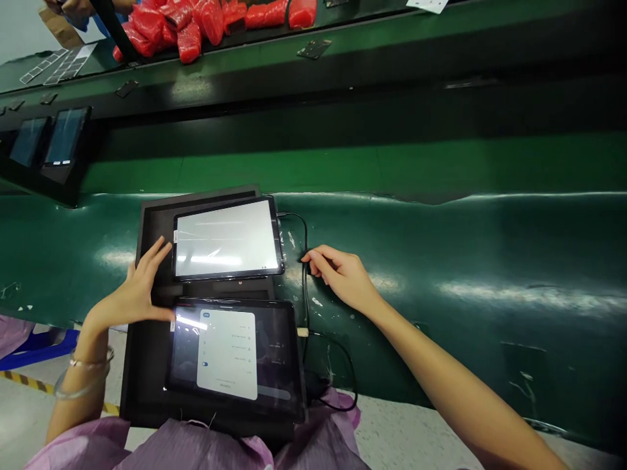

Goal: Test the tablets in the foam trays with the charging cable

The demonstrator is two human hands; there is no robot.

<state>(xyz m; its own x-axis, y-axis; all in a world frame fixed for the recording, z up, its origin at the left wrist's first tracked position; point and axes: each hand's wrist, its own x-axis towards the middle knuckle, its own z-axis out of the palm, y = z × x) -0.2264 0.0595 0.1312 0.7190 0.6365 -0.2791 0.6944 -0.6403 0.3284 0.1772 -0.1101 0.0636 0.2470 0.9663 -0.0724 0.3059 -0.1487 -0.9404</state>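
Two tablets lie in a black tray. The upper tablet [225, 238] has a blank white screen and is tilted slightly. The lower tablet [274, 378] shows a pale settings-like panel on a dark background. A black cable [305, 300] runs from the upper tablet's right edge, and a light-coloured plug [302, 332] sits at the lower tablet's right edge. My left hand [132, 294] is spread open, its thumb at the lower tablet's left edge and its fingers near the upper one. My right hand [345, 274] is closed in a pinch at the black cable, right of the upper tablet.
The black tray [131, 378] overhangs the front edge of the green bench [441, 248]. Another tray with tablets [66, 137] stands at the far left. Red wrapped bundles [191, 29] lie on the raised ledge behind, where another person's hand [76, 10] shows.
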